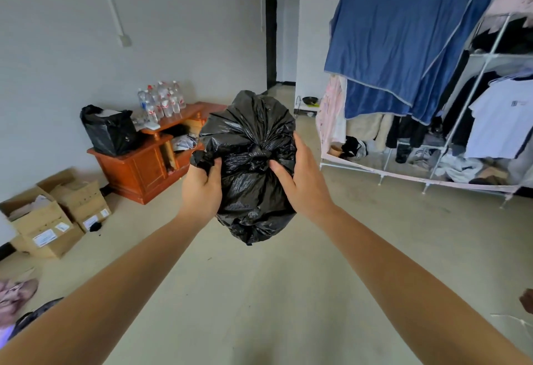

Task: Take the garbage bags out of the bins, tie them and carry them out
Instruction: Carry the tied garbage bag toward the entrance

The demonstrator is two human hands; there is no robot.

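A full black garbage bag (251, 168) hangs in the air in front of me, its top gathered into a knot near the middle. My left hand (202, 188) grips a loose end of the bag's plastic on the left side. My right hand (300, 180) holds the bag's right side, thumb against the plastic beside the knot and fingers wrapped behind. A second black bag (108, 131) lines a small bin that stands on the wooden cabinet at the left.
A wooden cabinet (144, 168) with several water bottles (161, 102) stands by the left wall. Cardboard boxes (54, 214) lie on the floor at the far left. A clothes rack (432, 99) fills the right side. A doorway (271, 38) opens straight ahead.
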